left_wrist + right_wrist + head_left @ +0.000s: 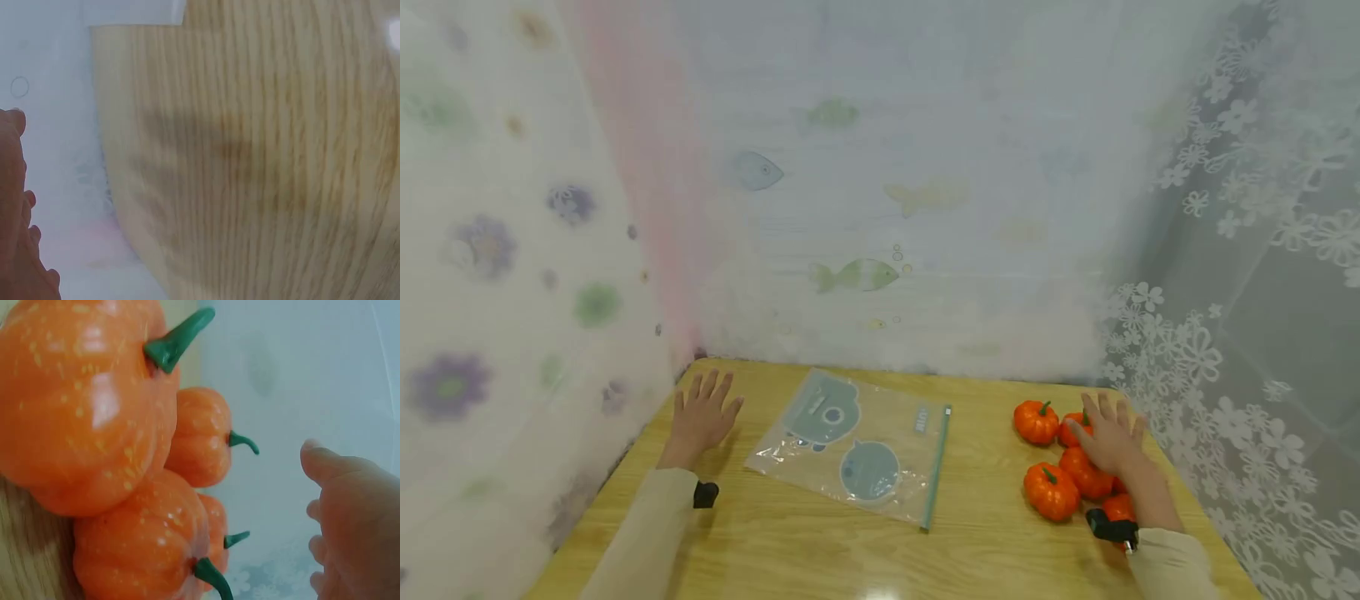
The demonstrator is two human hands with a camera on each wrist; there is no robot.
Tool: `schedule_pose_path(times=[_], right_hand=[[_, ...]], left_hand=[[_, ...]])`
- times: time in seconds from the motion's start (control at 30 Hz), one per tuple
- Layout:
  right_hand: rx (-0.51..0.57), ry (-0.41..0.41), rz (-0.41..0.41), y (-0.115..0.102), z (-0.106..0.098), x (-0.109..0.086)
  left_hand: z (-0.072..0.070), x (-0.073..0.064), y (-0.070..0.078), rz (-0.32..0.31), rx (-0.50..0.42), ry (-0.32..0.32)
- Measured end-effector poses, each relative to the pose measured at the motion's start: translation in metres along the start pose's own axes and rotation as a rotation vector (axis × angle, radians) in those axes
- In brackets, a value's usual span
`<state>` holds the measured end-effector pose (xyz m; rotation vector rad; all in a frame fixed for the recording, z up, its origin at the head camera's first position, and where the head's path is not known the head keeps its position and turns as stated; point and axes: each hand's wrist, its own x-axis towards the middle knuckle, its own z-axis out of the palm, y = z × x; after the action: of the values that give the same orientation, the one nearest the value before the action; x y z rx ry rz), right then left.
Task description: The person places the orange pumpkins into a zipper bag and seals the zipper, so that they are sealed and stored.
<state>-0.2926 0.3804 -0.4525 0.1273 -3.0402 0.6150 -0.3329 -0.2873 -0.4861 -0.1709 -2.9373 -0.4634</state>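
Observation:
My left hand [702, 418] is at the left of the wooden table with its fingers spread, holding nothing. Beside it lies a flat clear zip bag [880, 442] with blue-grey prints and a green slider strip [936, 471] along its right edge. In the left wrist view, the left hand [22, 219] shows at the edge above bare wood. My right hand [1112, 437] is over a group of small orange pumpkins [1051, 492], fingers extended and partly hiding some. The right wrist view shows the right hand [356, 519] apart from the green-stemmed pumpkins [81, 412], gripping none.
The wooden table [985, 550] runs back to a pale curtain [1000, 250] printed with fish. A flower-printed curtain [535, 292] hangs along the left side, and a sheer one with white flowers [1202, 358] on the right. Each wrist wears a black camera [705, 494].

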Motion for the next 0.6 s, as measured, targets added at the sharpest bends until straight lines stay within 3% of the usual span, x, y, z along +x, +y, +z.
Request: schedule_pose_path(times=[0.17,0.33,0.43,0.6], right_hand=[[0.012,0.014,-0.008,-0.006,0.009,0.001],[0.049,0.049,-0.047,-0.018,0.018,-0.001],[0.077,0.085,-0.106,-0.031,0.024,-0.001],[0.134,0.128,-0.246,-0.056,0.036,-0.002]], left_hand=[[0.009,-0.002,0.001,0.014,0.013,-0.004],[0.027,-0.006,0.011,0.071,-0.007,0.034],[0.04,-0.007,0.02,0.133,-0.08,0.092],[0.056,-0.005,0.045,0.227,-0.282,0.158]])
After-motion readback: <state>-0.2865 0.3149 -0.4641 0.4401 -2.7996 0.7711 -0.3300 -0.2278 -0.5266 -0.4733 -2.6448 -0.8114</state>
